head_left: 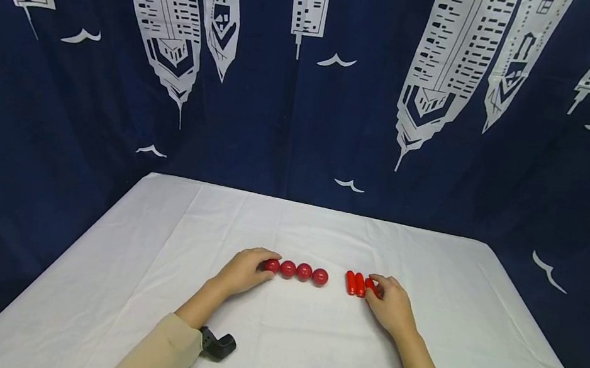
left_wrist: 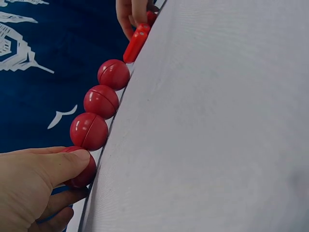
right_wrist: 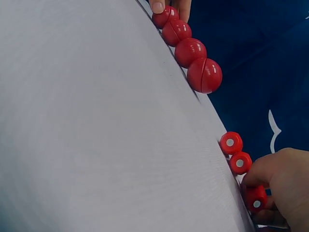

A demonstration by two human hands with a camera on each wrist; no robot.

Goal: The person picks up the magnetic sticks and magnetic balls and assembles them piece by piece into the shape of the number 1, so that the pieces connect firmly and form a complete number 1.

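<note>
Red balls [head_left: 304, 272], four in a close row, sit on the white-covered counter [head_left: 304, 351]; the left hand [head_left: 243, 273], partly closed, grips the one at the row's nine o'clock end between thumb and fingers. Past a gap toward three o'clock lie three red cylinders [head_left: 351, 283]; the right hand [head_left: 392, 305], likewise curled, pinches the farthest, the others side by side at its nine o'clock.
</note>
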